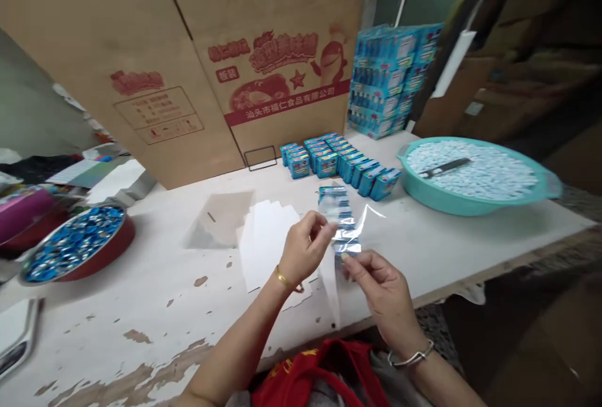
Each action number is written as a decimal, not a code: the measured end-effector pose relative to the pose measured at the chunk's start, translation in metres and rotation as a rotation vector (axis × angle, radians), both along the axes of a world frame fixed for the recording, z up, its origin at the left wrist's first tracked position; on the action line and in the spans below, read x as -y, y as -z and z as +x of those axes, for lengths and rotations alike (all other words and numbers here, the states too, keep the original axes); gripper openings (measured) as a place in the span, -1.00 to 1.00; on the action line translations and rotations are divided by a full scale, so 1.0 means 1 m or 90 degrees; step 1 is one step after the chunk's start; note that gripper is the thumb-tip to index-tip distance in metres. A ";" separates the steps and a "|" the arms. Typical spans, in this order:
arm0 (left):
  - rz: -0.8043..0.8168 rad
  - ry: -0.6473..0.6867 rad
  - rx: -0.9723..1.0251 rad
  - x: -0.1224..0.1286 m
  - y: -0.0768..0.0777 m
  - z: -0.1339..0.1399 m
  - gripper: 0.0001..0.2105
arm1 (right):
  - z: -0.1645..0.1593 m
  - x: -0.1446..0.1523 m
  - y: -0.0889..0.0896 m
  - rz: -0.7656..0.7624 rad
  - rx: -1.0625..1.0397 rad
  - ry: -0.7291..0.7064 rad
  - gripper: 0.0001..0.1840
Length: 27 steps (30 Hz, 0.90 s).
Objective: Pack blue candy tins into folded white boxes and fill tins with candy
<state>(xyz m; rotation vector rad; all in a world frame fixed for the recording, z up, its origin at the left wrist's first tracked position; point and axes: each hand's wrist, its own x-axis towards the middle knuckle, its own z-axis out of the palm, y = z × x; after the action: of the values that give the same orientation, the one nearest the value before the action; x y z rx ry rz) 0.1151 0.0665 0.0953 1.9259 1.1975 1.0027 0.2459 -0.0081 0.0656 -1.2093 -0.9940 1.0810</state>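
Note:
A short row of small blue boxes [345, 222] lies in front of me, partly covered by glossy clear plastic film [369, 219]. My left hand [303, 247], with a gold bracelet, is closed in a pinch on the film's left side, above the row. At the row's near end, my right hand [383, 291] has thumb and fingers closed on the film; its fingertips are partly hidden. A loose flap of film hangs down between the hands. White cards [268, 237] lie spread under and beside my left forearm.
Blue boxes [350, 165] stand in rows behind. A teal basin [470, 203] of white pieces with a dark-bladed tool is at right, a red bowl [122, 244] of blue wrapped pieces at left. Clear sheets [221, 219], wrapped stacks [390, 81] and a large carton [282, 18] stand around.

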 end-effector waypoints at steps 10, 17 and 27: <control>-0.054 0.291 0.257 0.027 -0.030 0.066 -0.69 | 0.073 0.036 -0.050 0.074 0.054 0.079 -0.62; -0.143 0.358 0.319 0.021 -0.016 0.106 -0.71 | 0.137 0.060 -0.104 0.229 0.634 0.445 -0.68; -0.340 -0.196 0.343 -0.077 0.065 0.026 -0.50 | 0.122 -0.017 0.018 0.107 0.690 0.177 -0.80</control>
<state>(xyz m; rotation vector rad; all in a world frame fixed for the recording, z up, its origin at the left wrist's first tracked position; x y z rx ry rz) 0.1409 0.1439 0.0298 0.9951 1.2843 1.1193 0.3684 0.0092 0.0473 -1.7516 -1.6033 0.0377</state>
